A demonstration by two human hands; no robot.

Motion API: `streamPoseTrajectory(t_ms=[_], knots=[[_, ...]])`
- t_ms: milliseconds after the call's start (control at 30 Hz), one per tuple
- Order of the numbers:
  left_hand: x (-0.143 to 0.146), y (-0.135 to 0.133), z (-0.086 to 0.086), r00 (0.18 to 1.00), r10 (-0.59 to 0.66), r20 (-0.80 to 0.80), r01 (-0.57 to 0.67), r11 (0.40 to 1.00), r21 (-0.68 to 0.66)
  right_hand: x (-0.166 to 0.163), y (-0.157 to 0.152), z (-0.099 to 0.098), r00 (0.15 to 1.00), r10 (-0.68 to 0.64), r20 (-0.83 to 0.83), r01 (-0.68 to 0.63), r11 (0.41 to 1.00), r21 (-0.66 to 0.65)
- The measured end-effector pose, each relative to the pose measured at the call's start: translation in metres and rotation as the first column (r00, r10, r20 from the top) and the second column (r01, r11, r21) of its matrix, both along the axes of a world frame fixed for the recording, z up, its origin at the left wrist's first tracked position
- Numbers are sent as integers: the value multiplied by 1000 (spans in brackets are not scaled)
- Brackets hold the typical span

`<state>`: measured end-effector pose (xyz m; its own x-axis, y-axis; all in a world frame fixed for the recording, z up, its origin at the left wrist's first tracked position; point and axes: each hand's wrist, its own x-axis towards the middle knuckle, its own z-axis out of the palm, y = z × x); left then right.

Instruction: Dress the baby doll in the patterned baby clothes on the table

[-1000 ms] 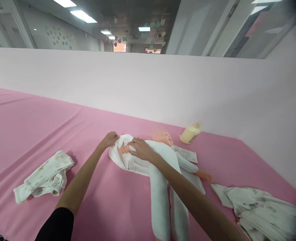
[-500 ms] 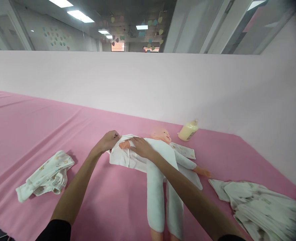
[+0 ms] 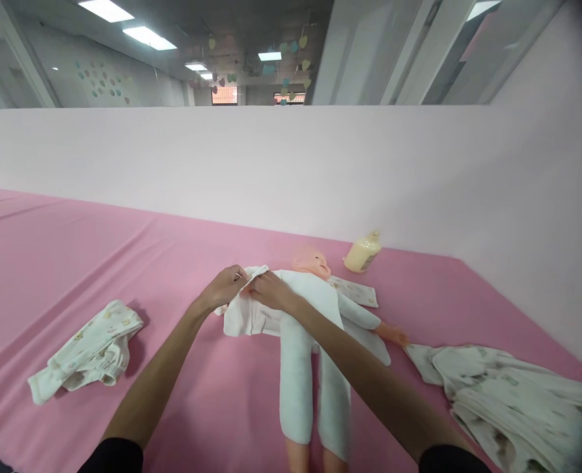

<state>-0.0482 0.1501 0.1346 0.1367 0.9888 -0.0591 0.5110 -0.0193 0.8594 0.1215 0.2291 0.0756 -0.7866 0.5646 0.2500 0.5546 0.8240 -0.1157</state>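
Note:
A baby doll lies on its back on the pink-covered table, its legs toward me, in white leggings. Spread beside and under it is a white baby shirt. My left hand pinches the shirt's edge and holds it lifted. Close by, my right hand is closed at the doll's arm, with its fingertips under the raised cloth. The doll's hand on that side is mostly covered by the cloth and my fingers. Its other arm stretches out to the right.
A pale yellow pump bottle leans near the white wall. Folded printed baby clothes lie at left, and a larger heap of printed clothes at right. By the doll's head is a folded printed cloth. Pink sheet covers the table.
My left hand has raised the shirt's edge and drawn it toward the right, over the doll's hand. My right hand's fingers have curled in, from lying flat on the doll's arm.

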Motion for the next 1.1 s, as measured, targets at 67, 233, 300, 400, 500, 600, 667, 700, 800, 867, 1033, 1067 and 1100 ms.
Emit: streamPoseTrajectory(t_ms=[67,233,300,400,500,600,667,700,800,867,1033,1067,1100], knots=[[-2,10,-13,995,37,-90,-34,999,35,-4,-2,-3,1000,11,-12,-11,999,51],[-7,37,-34,909,324,-263,-274,939,209,-10,-2,-4,999,34,30,-38,993,116],[-9,48,-37,917,308,-255,-279,950,142,-12,-1,-1,998,12,58,-18,995,101],[-13,60,-37,964,151,-220,-150,989,21,-14,0,3,998,23,64,-25,999,37],[-16,65,-36,965,131,-228,-120,991,64,-13,0,6,999,24,48,-24,1000,-3],[-18,60,-31,941,221,-255,-185,970,158,-11,1,6,999,3,34,-2,1000,-12],[-17,53,-26,920,282,-271,-227,950,215,-9,3,5,1000,-9,21,9,1000,-18],[-15,49,-23,913,299,-278,-237,942,236,-9,4,4,1000,-16,13,16,1000,-22],[-5,35,-12,906,309,-289,-234,935,268,-8,8,2,999,-47,-4,47,998,-35],[3,25,-3,915,294,-277,-222,939,263,-8,10,2,998,-64,-22,63,997,-36],[25,4,13,943,234,-237,-178,956,235,-3,11,8,996,-88,11,88,995,-53],[29,1,15,944,229,-237,-173,956,235,-2,10,9,995,-91,28,92,994,-55],[32,-2,15,945,223,-238,-167,957,237,-2,10,10,995,-94,43,97,994,-57]])
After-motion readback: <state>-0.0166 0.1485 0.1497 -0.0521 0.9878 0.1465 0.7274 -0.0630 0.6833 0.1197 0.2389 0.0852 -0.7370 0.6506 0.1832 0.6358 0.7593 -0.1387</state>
